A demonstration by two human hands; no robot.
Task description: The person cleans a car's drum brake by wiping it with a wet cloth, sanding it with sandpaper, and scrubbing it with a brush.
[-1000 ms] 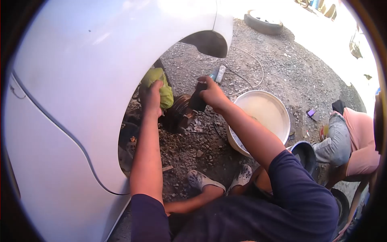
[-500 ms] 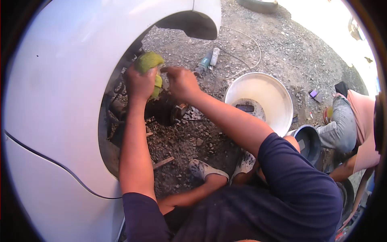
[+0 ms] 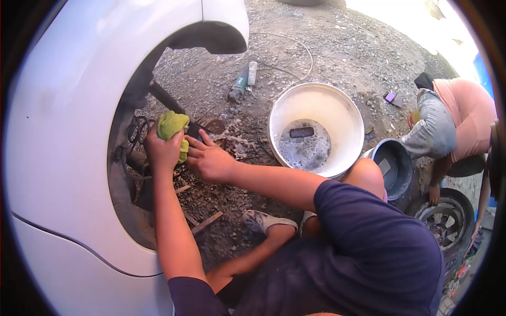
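Note:
Bunched in my left hand (image 3: 163, 150) is a yellow-green cloth (image 3: 172, 125), part of it hanging below my fingers. My right hand (image 3: 212, 160) is just to the right of it, fingers stretched and apart, its fingertips close to the cloth's lower part; whether they touch it I cannot tell. Both hands are inside the wheel arch of a white car (image 3: 68, 131). A dark strut (image 3: 166, 99) slopes down behind the cloth. The hub area below is mostly hidden by my hands and arms.
Right of my hands stands a white bucket (image 3: 350, 113) with sudsy water and a dark block (image 3: 301, 132). A green angle grinder (image 3: 240, 84) lies on gravel with its cord. A dark bucket (image 3: 403, 168) stands near my knee. Another person (image 3: 464, 116) bends over a wheel (image 3: 448, 224).
My right hand has gone from curled fingers to spread ones and is lower beside the cloth. The view has shifted, bringing the bucket's suds and the other person's wheel into fuller sight.

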